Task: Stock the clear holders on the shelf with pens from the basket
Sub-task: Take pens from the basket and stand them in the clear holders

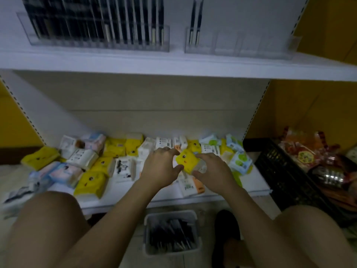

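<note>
Both hands reach onto the lower shelf (pixel 168 198); the left hand (pixel 160 167) and right hand (pixel 214 171) each pinch the yellow tissue pack (pixel 186 160) between thumb and fingers, among scattered tissue packs; the white basket (pixel 172 214) of black pens (pixel 170 236) sits on the floor between the knees; on the upper shelf (pixel 173 62), the left clear holder (pixel 96 42) is packed with pens, the right clear holder (pixel 241 45) holds only a couple at its left end.
</note>
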The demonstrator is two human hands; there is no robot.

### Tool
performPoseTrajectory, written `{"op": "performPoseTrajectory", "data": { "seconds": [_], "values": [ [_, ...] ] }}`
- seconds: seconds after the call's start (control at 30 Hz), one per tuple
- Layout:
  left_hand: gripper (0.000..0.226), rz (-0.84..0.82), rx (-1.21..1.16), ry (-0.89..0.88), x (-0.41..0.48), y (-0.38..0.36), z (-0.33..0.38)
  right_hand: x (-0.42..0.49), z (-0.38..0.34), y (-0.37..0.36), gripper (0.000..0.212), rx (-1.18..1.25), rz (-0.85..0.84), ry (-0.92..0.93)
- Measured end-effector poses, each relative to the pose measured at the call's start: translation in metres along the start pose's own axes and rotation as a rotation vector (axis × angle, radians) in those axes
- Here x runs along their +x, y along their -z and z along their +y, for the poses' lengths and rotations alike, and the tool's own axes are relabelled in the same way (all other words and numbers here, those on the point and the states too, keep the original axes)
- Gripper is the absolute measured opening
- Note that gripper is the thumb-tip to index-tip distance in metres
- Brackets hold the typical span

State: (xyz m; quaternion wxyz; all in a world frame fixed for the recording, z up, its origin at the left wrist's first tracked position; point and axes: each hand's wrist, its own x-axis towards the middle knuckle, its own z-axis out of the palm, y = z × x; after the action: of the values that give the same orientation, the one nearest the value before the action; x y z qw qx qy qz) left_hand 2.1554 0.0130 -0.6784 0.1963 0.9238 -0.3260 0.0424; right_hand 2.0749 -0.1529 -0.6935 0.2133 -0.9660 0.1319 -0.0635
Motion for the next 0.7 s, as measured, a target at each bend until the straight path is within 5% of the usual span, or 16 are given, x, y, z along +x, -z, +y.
{"op": "performPoseTrajectory", "data": {
  "seconds": [0.3, 0.47, 0.7],
  "values": [
    [0.05, -0.36, -0.062, 0.201, -0.033, -0.099, -0.049, -0.004, 0.044, -0.116, 0.059, 0.045, -0.338, -0.122],
    [0.031, -0.527, -0.176, 0.34, -0.059, -0.149, -0.067, -0.023, 0.069, -0.174, 0.034, 0.195, -0.575, -0.272],
    [0.036, -0.766, -0.197, 0.477, -0.078, -0.21, -0.093, -0.042, 0.093, -0.231, 0.021, 0.306, -0.782, -0.396]
  ]
}}
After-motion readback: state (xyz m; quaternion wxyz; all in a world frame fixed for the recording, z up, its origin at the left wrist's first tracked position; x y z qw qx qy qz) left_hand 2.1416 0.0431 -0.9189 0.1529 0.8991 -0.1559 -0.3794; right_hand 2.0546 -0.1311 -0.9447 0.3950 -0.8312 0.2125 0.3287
